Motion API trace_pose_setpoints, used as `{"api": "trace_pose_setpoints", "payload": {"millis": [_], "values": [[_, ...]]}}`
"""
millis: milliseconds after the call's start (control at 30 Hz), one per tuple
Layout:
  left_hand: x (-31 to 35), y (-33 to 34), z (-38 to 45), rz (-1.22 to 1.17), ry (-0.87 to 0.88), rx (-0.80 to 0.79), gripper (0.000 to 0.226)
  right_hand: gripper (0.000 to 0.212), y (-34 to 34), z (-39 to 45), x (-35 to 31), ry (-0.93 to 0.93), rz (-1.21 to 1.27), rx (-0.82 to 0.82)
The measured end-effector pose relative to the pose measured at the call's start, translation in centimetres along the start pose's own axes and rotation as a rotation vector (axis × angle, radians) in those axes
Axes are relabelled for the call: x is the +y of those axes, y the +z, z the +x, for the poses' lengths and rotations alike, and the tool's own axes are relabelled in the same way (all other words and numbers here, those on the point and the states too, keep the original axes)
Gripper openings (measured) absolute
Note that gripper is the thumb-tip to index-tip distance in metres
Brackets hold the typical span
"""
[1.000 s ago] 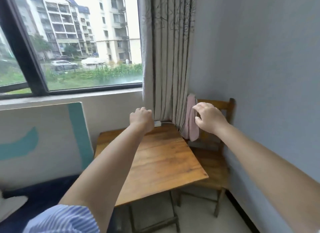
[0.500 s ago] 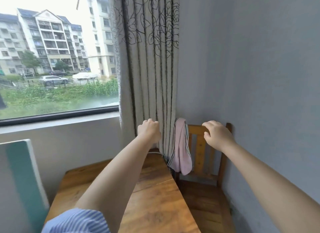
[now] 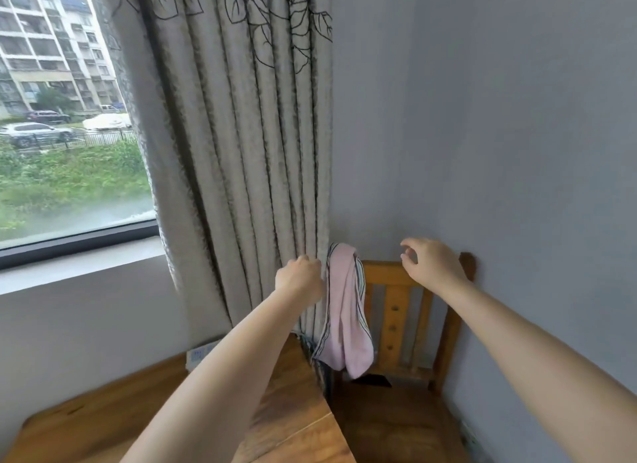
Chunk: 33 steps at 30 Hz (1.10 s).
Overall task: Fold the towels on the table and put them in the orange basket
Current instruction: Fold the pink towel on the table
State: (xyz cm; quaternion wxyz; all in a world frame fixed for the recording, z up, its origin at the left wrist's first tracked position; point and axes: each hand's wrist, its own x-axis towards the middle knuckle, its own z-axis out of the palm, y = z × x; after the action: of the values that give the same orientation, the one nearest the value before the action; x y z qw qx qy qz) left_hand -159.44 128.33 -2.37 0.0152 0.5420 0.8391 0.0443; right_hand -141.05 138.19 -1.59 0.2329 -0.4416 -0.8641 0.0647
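At nine o'clock the window (image 3: 69,135) looks out on grass and parked cars, and the patterned curtain (image 3: 241,152) hangs down through the centre to the far edge of the wooden surface (image 3: 296,411), which fills six to seven o'clock and carries no towel in what shows of it. The left hand (image 3: 299,279) sits just right of centre against the curtain's folds, its grip curled tight; whether it pinches the curtain cloth or is merely fisted in front of it cannot be told, and it is just beside the towel rather than on it. The pink towel (image 3: 346,311), edged with dark stripes, is draped over the left end of the chair's (image 3: 396,311) top rail at about five o'clock and hangs down bunched toward the seat. The right hand (image 3: 432,266) hovers over the rail's right end near four o'clock, its grip part-way wide, fingers loosely bent and holding nothing. The orange basket is not in view. By my reading the step in hand is fetching the towel, before any folding. The next move likely calls for one hand to pinch the cloth near the rail, lift it clear of the chair back and curtain, then carry it to the surface to spread it flat
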Motion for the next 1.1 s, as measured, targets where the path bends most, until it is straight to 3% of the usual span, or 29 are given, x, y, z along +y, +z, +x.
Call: {"api": "trace_pose_setpoints", "payload": {"millis": [133,267,533,633,800,867,967,1100], "values": [[0.9,2.8,5.5,-0.095,-0.036,-0.100,0.035,0.035,5.0,5.8,2.0,0.029,0.033,-0.101],[2.0,5.4,11.3,-0.265,-0.165,-0.130,0.040,0.019,11.0,11.5,4.2,-0.010,0.105,-0.211],[2.9,11.1,19.5,-0.430,-0.408,-0.096,0.033,0.040,20.3,16.9,7.7,-0.124,0.219,-0.377],[2.9,12.4,20.7,-0.513,-0.427,-0.053,0.033,0.039,22.1,17.4,8.5,-0.200,0.158,-0.309],[2.9,13.4,21.0,-0.594,-0.464,0.004,0.024,0.010,23.3,17.2,9.2,-0.362,0.243,-0.028],[3.1,13.3,20.6,-0.586,-0.479,0.043,0.030,0.014,23.0,17.0,9.4,-0.415,0.253,0.031],[3.4,12.8,19.9,-0.605,-0.482,0.113,0.028,0.028,22.6,16.5,10.0,-0.365,0.333,0.051],[3.2,11.6,18.8,-0.667,-0.494,0.180,0.028,0.008,20.6,15.5,11.5,-0.248,0.383,0.094]]}}
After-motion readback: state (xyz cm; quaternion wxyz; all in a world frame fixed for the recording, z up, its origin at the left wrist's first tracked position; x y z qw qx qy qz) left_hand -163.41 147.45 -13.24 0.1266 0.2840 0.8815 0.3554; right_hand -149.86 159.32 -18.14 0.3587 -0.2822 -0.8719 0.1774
